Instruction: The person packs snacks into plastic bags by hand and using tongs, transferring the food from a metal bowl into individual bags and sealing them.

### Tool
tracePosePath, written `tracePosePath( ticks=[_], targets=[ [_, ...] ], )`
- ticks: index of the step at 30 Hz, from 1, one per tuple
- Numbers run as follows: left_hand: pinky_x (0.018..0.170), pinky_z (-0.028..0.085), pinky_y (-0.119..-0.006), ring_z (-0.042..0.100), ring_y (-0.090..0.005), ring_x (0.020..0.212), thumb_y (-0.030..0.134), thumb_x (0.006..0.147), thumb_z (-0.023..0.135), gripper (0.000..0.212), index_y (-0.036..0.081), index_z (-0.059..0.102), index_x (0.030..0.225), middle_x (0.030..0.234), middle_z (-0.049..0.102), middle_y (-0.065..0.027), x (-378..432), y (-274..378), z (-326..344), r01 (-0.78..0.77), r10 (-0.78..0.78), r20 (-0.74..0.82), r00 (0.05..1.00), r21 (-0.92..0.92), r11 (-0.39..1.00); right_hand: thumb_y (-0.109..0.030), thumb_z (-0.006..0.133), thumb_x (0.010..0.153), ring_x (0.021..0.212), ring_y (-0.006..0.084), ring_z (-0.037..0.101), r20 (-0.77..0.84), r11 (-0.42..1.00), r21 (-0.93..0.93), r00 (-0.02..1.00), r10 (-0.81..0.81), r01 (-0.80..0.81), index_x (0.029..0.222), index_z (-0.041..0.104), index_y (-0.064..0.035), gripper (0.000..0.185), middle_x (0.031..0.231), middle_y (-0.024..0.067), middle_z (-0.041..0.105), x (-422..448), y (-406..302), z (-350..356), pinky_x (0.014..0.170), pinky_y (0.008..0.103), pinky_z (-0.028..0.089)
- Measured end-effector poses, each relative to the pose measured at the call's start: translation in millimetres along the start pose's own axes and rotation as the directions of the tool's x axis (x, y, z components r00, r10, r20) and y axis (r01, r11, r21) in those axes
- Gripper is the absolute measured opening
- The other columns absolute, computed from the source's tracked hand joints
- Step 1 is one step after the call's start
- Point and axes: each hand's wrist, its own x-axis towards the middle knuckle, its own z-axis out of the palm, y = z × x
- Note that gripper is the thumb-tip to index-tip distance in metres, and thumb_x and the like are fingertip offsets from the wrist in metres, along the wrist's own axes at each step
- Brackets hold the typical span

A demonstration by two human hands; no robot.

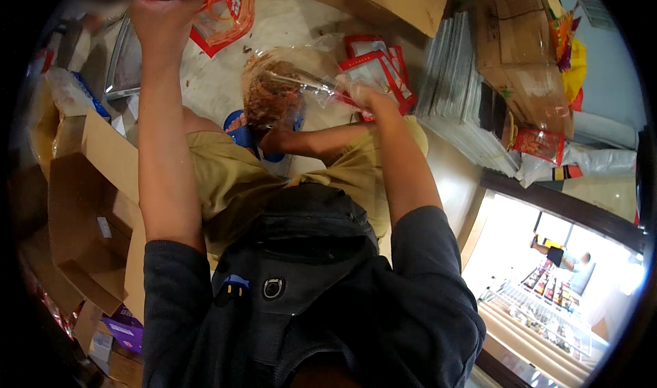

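Observation:
At the top left, my left hand [167, 11] grips a red plastic packet [228, 16] with a see-through window; its fingers are partly cut off by the picture's edge. My right hand [363, 95] holds the gathered edge of a large clear plastic bag [272, 90] with reddish-brown food pieces inside. This bag rests on the floor by my feet, between the two hands. Several flat red-edged packets [382, 67] lie just beyond my right hand, overlapping one another.
Small brown crumbs dot the pale floor [210, 98]. Open cardboard boxes [92, 224] stand at the left, beside a metal-rimmed tray [123, 59]. On the right are a tall stack of flat grey sheets [446, 70], taped cartons [523, 54] and a doorway; a person is visible through it.

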Motion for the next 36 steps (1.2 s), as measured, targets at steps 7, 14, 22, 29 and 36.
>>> tracePosePath(
  ticks=[7,14,22,29,36],
  targets=[
    [0.085,0.047,-0.031,0.059,-0.0185,0.097,0.029,0.056,0.09,0.082,-0.002,0.048,0.119,0.109,0.06,-0.01,6.2,26.0,-0.1,0.001,-0.017,-0.106,0.994,-0.148,0.989,-0.069,0.052,0.078,0.125,0.0316,0.045,0.015,0.897,-0.438,0.998,-0.062,0.062,0.133,0.049,-0.0112,0.08,0.13,0.0169,0.052,7.4,-14.7,-30.1,0.104,0.0426,0.033],
    [0.085,0.047,-0.031,0.058,-0.0183,0.097,0.028,0.057,0.09,0.08,-0.001,0.049,0.119,0.11,0.06,-0.01,6.4,44.1,6.4,0.075,-0.102,-0.083,0.991,-0.288,0.955,-0.056,0.056,0.083,0.117,0.0328,0.052,0.108,0.84,-0.532,0.993,-0.053,0.103,0.129,0.054,-0.0121,0.064,0.129,0.0163,0.053,-13.1,-74.0,-58.8,0.1,0.0391,0.038],
    [0.082,0.048,-0.03,0.059,-0.0158,0.092,0.02,0.061,0.087,0.064,0.0,0.053,0.112,0.103,0.062,-0.008,9.9,49.3,-3.1,0.164,-0.156,0.053,0.986,-0.218,0.962,-0.063,0.052,0.081,0.1,0.0308,0.059,0.247,0.873,-0.379,0.942,-0.225,0.308,0.109,0.062,-0.001,0.069,0.107,0.0161,0.062,56.9,-12.9,-59.0,0.084,0.0404,0.046],
    [0.076,0.05,-0.028,0.061,-0.0147,0.084,0.019,0.062,0.087,0.053,0.002,0.057,0.103,0.095,0.064,-0.006,13.1,43.6,-0.6,-0.034,0.003,-0.106,0.994,-0.298,0.954,-0.069,0.057,0.077,0.056,0.0162,0.047,0.286,0.988,-0.026,0.946,0.152,-0.151,0.091,0.066,-0.0044,0.067,0.068,0.0044,0.054,22.9,-58.8,-63.6,0.053,0.0357,0.042],
    [0.074,0.051,-0.029,0.061,-0.0154,0.085,0.021,0.063,0.087,0.052,0.002,0.057,0.101,0.094,0.064,-0.0063,12.7,33.2,-8.1,0.001,0.008,0.031,0.999,-0.282,0.96,-0.065,0.055,0.077,0.06,0.0238,0.057,0.227,0.917,-0.396,0.972,0.054,0.042,0.083,0.066,-0.0049,0.061,0.071,0.0134,0.06,30.6,-115.3,-64.2,0.058,0.038,0.045]
  ],
)
